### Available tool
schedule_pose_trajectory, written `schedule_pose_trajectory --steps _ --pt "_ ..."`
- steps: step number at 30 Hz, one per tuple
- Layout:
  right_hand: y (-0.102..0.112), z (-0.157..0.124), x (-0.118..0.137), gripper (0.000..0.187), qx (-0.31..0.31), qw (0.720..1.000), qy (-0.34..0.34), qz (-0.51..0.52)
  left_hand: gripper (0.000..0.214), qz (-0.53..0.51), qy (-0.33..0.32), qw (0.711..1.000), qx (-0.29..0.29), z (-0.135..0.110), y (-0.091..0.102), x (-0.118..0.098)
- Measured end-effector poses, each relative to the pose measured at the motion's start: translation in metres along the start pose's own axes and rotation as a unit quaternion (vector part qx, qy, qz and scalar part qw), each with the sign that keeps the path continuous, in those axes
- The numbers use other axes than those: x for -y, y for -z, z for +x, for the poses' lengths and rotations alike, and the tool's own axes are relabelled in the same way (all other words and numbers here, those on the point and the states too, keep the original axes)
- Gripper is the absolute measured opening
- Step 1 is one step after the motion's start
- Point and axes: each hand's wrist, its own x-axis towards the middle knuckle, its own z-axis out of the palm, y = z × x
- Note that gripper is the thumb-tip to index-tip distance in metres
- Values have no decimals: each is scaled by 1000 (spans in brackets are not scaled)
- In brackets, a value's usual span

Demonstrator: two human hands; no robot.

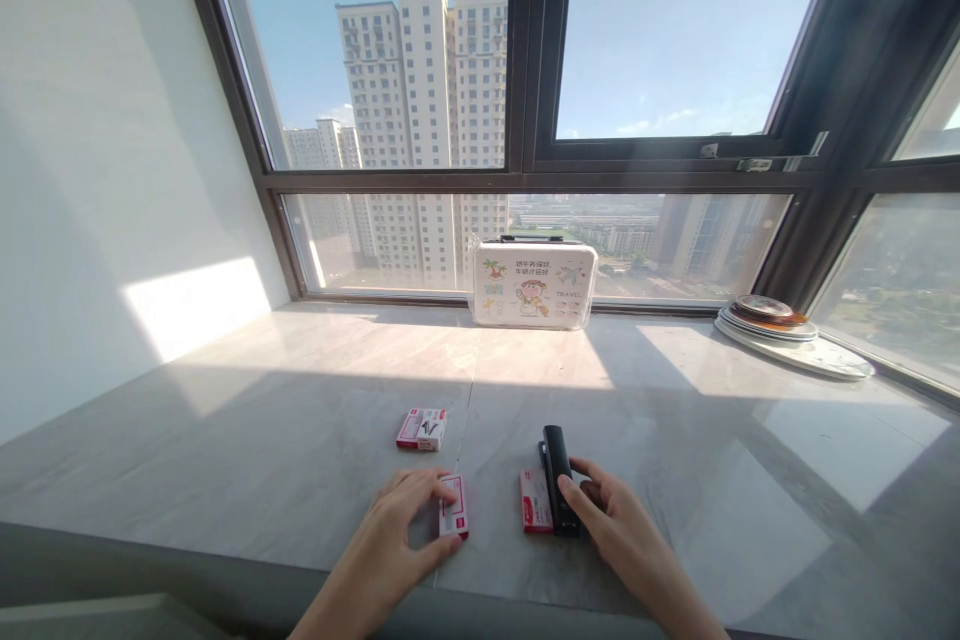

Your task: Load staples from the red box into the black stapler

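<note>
My left hand [405, 527] has its thumb and fingers on a small pink-and-white staple box [454, 506] lying on the stone sill. The thumb meets its near corner and the fingers rest on its far side. A black stapler [559, 485] is gripped in my right hand [611, 510], thumb on top and fingers at its right side. Just left of the stapler, a red-and-white box [535, 500] lies partly covered by it. Farther back, another small pink-and-white box [421, 429] with a printed picture sits apart from both hands.
A white case with cartoon prints [534, 285] stands against the window at the back. Stacked plates and a round board [787, 335] occupy the right corner. The sill's front edge [150, 540] runs close to me, and a white wall [112, 170] bounds the left.
</note>
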Motion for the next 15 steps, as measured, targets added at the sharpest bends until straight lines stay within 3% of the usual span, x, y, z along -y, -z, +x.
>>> schedule_pose_trajectory --steps 8,12,15 --pt "1 -5 14 62 -17 1000 -5 -2 64 -107 -53 992 49 49 -43 -61" --pt "1 -4 16 61 -18 1000 0 -2 79 -101 -72 989 81 53 -59 -73" --pt "0 -4 15 62 -20 1000 -4 4 78 -111 -89 989 48 56 -49 -67"
